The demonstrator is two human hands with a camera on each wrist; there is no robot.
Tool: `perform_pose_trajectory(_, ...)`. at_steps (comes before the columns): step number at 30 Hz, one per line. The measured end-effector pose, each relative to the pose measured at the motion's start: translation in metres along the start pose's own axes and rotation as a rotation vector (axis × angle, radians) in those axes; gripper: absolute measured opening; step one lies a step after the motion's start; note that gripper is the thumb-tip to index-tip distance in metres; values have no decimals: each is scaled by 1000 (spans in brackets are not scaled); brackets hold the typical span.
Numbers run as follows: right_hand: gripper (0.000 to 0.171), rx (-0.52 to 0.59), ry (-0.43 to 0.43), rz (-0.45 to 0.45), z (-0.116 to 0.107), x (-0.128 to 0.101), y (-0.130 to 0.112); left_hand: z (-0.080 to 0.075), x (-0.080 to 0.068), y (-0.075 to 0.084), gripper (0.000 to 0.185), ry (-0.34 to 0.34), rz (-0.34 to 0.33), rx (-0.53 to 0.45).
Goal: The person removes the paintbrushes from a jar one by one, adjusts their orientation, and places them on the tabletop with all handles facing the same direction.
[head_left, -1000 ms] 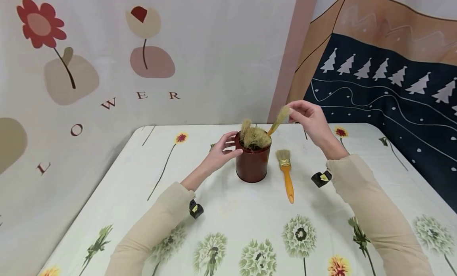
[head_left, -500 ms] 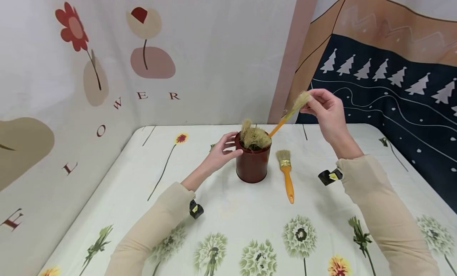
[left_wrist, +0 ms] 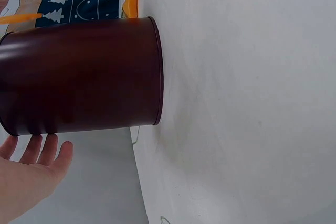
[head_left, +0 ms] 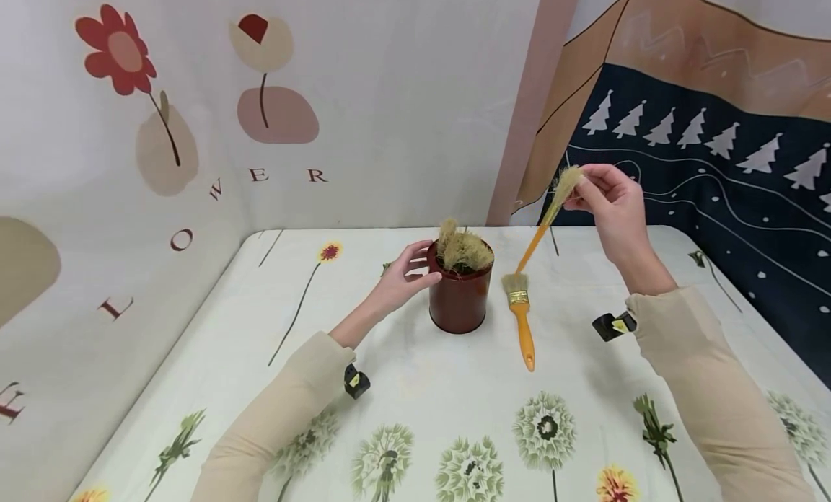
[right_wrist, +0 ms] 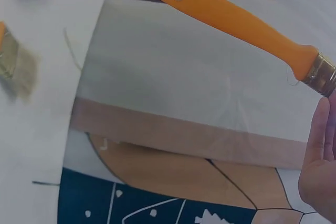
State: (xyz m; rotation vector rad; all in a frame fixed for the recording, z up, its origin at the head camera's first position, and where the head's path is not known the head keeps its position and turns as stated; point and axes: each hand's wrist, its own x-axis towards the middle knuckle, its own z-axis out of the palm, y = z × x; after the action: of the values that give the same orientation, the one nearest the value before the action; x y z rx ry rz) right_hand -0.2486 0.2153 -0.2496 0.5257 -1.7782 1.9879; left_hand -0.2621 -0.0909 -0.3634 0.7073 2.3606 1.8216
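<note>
A dark red cylindrical can (head_left: pixel 457 304) stands upright on the table, with tan bristle heads (head_left: pixel 462 249) sticking out of its top. My left hand (head_left: pixel 405 277) holds the can near its rim, thumb in front and fingertips on its side, as the left wrist view (left_wrist: pixel 31 177) also shows. Right of the can and raised above the table, my right hand (head_left: pixel 613 206) pinches a paintbrush (right_wrist: pixel 236 23) at its bristle end. Its orange handle slants down to the left, apart from the can. A second orange-handled paintbrush (head_left: pixel 523 332) lies on the table.
A white cloth with printed flowers covers the table (head_left: pixel 402 365). Behind it hangs a pale printed curtain (head_left: pixel 415 112); a dark blue cloth with white trees (head_left: pixel 708 163) hangs at the right. Dark devices (head_left: pixel 355 381) are worn at both wrists.
My right hand has drawn the paintbrush up out of the can and carried it to the right, its handle now outside. My left hand and the can have stayed in place.
</note>
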Motion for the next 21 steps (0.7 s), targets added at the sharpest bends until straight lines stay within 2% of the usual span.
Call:
perform_pose_trajectory(9,8,-209,-49,56,-12,-7,16,0,-1,2,61,-2,-4,-1)
perform_pose_trajectory(17,18,-429,-91,187,-21,-10,32,-2,2,1,60,-5,-1,-4)
perform_pose_trajectory(19,24,-482,-108,216,-29,-9,43,-3,2,0,60,-3,2,-5)
perform_pose_trajectory(20,24,-459,-129,237,-33,-9,48,-3,3,0,59,-4,4,-5)
perform_pose_trajectory(21,25,-443,-143,249,-45,-5,66,-4,3,-1,59,-5,4,-5)
